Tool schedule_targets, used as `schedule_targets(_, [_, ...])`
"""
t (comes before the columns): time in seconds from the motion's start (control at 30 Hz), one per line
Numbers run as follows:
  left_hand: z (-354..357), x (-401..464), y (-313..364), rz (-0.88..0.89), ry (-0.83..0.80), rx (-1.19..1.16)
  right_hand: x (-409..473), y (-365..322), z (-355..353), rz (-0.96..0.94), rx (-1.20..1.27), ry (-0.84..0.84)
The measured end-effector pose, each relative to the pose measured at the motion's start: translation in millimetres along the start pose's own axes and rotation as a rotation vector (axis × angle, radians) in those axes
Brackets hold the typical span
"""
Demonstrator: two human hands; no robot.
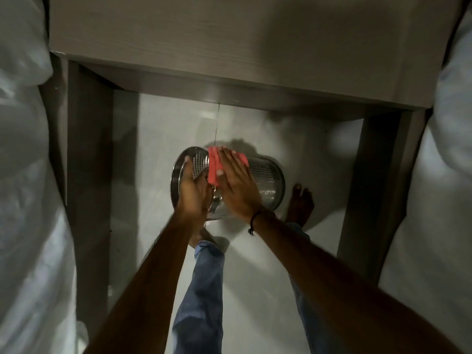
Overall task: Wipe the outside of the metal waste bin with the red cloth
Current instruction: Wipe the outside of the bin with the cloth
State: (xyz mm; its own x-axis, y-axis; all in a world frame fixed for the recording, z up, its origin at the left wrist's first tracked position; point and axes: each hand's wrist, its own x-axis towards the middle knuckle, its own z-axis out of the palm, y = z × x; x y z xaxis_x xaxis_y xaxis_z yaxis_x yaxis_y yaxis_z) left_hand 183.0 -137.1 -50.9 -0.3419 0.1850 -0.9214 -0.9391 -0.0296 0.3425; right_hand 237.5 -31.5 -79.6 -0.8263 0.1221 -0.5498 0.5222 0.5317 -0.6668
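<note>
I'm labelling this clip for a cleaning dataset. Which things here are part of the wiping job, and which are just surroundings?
Part of the job:
- metal waste bin, tipped on its side
- red cloth
- right hand, flat on the cloth
- left hand, steadying the bin's rim

Just surroundings:
- grey table
- tiled floor
- white bedding

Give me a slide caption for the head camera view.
Left hand steadies a tilted perforated metal waste bin while right hand presses red cloth against it.

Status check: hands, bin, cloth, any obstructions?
Left hand gripping metal waste bin at its rim, bin tipped on its side. Right hand flat, pressing red cloth on the perforated wall. Nothing blocking; bare foot close behind the bin.
</note>
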Motion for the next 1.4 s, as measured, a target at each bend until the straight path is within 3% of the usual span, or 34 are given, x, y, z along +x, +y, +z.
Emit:
schedule_targets(0.1, [-4, -7, 9, -0.023, -0.046, 0.069, -7, -2, 0, -0.02, 0.026, 0.037])
schedule_targets(0.23, [-7, -2, 30, 0.017, -0.053, -0.052, -42, -11, 16, -0.088, -0.059, -0.065])
schedule_targets(0.4, [-9, -5, 16, 0.028, -0.062, 0.018, -10, -16, 9, -0.053, -0.004, 0.015])
schedule_targets(0.53, [-18, -3, 9, -0.016, -0.098, 0.061, 2, -12, -1, -0.059, -0.044, -0.019])
schedule_targets(0.73, [-26, 10, 36, 0.025, 0.06, -0.236, -39, -11, 17, -0.203, -0.208, -0.138])
schedule_targets(0.83, [-24, 8, 26, 0.073, 0.053, -0.17, -19, -14, 11, -0.18, -0.188, -0.101])
schedule_targets(0.93, [-17, -2, 18, 0.084, -0.056, -0.13, 5, -17, -2, -0.155, -0.151, -0.046])
schedule_targets(1.03, [-21, 0, 24, 0.102, 0.016, 0.026, -2, -17, -1, -0.185, -0.215, -0.013])
schedule_targets(1.17, [-21, 2, 44, 0.07, -0.015, -0.098, -32, -14, 16, -0.254, -0.306, -0.083])
schedule_targets(1.4, [-22, -4, 23, 0.092, 0.007, 0.067, -3, -14, 4, -0.161, -0.224, -0.003])
